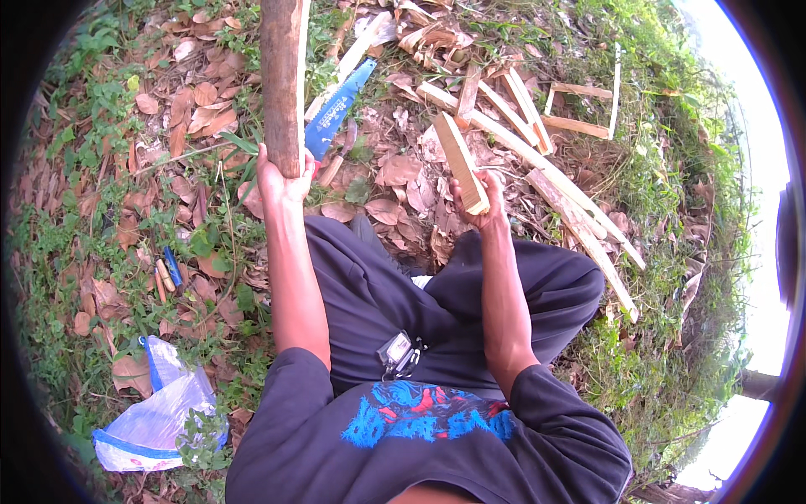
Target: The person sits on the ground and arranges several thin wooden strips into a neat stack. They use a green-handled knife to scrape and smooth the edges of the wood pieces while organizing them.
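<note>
My left hand (286,178) is closed round the lower end of a thick wooden pole (282,84), brown on its outer side with a pale cut face along the right. The pole runs up past the top of the view. In my right hand (489,198) a short, pale, squared wood block (460,160) is gripped near its lower end, its other end tilted up and to the left. A blue saw blade (337,111) lies just right of the pole; its handle end is partly hidden near my left hand. Beside it is a wooden-handled tool (332,170).
Long split wood strips (537,160) lie on the leaf litter at right, with shorter pieces (525,109) above. Farther right sits a frame of thin sticks (579,126). At left are several small tools (168,273) and a white-and-blue plastic bag (164,416). My crossed legs (386,294) fill the middle.
</note>
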`<state>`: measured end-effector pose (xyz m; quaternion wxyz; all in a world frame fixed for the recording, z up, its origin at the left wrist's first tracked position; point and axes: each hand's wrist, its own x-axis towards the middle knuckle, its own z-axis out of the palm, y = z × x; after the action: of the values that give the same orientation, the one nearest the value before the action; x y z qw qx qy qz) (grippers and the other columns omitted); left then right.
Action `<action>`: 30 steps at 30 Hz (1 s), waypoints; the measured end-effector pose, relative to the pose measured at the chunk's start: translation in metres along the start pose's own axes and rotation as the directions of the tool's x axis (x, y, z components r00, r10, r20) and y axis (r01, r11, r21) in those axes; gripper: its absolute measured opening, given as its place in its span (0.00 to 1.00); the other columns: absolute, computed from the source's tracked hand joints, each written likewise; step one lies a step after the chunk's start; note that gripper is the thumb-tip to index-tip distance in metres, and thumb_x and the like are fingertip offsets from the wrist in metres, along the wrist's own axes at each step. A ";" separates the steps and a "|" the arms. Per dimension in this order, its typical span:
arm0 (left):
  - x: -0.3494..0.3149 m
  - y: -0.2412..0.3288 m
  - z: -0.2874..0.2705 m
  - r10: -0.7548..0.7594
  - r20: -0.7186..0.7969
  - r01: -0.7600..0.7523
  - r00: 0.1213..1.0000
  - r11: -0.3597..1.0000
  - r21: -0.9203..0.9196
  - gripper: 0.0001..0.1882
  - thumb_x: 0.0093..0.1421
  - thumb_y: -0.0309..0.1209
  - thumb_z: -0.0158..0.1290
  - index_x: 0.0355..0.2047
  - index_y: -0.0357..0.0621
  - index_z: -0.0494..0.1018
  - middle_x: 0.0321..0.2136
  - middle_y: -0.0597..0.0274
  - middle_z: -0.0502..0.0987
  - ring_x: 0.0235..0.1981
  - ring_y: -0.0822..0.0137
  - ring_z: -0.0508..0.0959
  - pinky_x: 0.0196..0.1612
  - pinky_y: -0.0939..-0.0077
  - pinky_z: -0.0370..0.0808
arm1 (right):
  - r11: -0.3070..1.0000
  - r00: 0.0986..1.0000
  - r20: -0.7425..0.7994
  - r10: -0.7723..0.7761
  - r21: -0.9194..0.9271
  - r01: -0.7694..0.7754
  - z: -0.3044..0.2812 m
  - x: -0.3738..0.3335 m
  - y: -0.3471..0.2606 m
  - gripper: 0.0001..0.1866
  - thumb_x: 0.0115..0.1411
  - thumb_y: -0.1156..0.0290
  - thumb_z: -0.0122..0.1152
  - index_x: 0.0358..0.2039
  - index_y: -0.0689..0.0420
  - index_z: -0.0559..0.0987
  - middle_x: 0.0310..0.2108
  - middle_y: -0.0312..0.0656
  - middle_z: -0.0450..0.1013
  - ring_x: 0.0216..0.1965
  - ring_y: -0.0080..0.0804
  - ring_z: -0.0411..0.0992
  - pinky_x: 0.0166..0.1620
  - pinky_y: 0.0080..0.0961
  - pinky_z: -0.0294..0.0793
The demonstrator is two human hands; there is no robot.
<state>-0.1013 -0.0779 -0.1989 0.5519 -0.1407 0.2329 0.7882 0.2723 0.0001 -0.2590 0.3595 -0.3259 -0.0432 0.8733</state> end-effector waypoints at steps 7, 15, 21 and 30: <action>-0.005 0.001 -0.004 -0.019 -0.012 0.019 1.000 1.000 0.013 0.24 0.67 0.53 0.38 0.47 0.45 0.67 0.33 0.55 0.76 0.30 0.60 0.77 0.30 0.64 0.73 | 0.320 0.757 0.215 -0.617 -0.810 0.491 0.022 -0.015 0.019 0.27 0.56 0.67 0.57 0.54 0.60 0.64 0.41 0.48 0.70 0.37 0.34 0.70 0.39 0.31 0.72; -0.003 -0.013 0.003 -0.017 -0.153 0.040 0.988 0.988 0.146 0.23 0.66 0.53 0.41 0.47 0.48 0.68 0.36 0.58 0.77 0.32 0.60 0.76 0.33 0.63 0.73 | -0.550 0.817 0.211 -0.536 -0.822 -0.149 -0.044 0.020 0.047 0.34 0.50 0.54 0.65 0.48 0.67 0.67 0.44 0.64 0.69 0.48 0.59 0.69 0.51 0.45 0.69; -0.018 -0.020 0.017 -0.019 -0.079 0.041 0.997 0.958 0.284 0.25 0.59 0.54 0.54 0.47 0.50 0.69 0.39 0.58 0.76 0.35 0.61 0.75 0.36 0.62 0.72 | -0.577 0.763 0.342 -0.548 -0.816 -0.048 -0.070 0.011 0.057 0.35 0.48 0.51 0.67 0.46 0.66 0.68 0.42 0.61 0.71 0.48 0.57 0.69 0.51 0.45 0.69; -0.025 -0.039 0.024 0.053 -0.147 0.017 0.988 0.898 0.439 0.26 0.63 0.55 0.45 0.50 0.47 0.67 0.42 0.58 0.76 0.38 0.60 0.76 0.38 0.64 0.72 | -0.353 0.632 0.288 -0.719 -0.935 0.024 -0.035 -0.012 0.046 0.25 0.47 0.57 0.65 0.36 0.64 0.71 0.34 0.54 0.71 0.39 0.51 0.70 0.43 0.41 0.69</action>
<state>-0.0548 -0.0745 -0.1748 0.5421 -0.0715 0.4480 0.7073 0.2719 -0.0476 -0.2937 0.2686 -0.6244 -0.7013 0.2149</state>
